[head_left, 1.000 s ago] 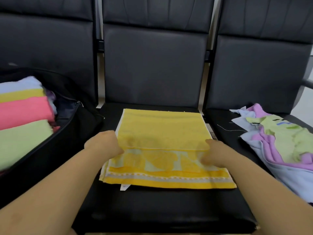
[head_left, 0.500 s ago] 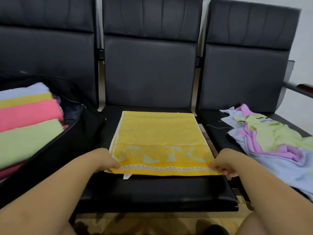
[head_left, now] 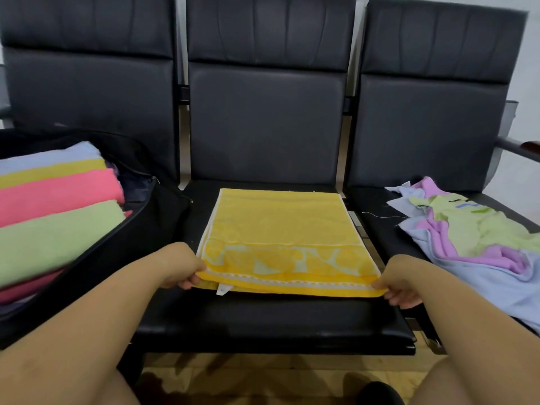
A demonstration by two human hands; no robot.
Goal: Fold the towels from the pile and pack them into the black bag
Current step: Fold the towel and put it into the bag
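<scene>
Gripping the near corners of the yellow towel [head_left: 280, 229], you have both hands on its front hem.

- Left hand [head_left: 178, 266]: fingers curled under the near left corner, thumb on top, pinching the cloth.
- Right hand [head_left: 401, 283]: fingers curled under the near right corner, pinching the hem; fingertips [head_left: 394, 299] show below the edge.
- Yellow towel: folded, flat on the middle seat [head_left: 263, 323], patterned band along the near edge, that edge lifted slightly off the cushion; a small white tag [head_left: 222, 289] hangs beneath, near your left hand.
- Black bag [head_left: 122, 252]: open, on the left seat, touching the middle seat's edge. Holds folded towels side by side: pale blue [head_left: 49, 154], yellow [head_left: 52, 172], pink [head_left: 58, 194], green [head_left: 55, 235].
- Pile of towels [head_left: 479, 241]: unfolded, on the right seat; green, purple and pale blue cloth heaped together, apart from the yellow towel.
</scene>
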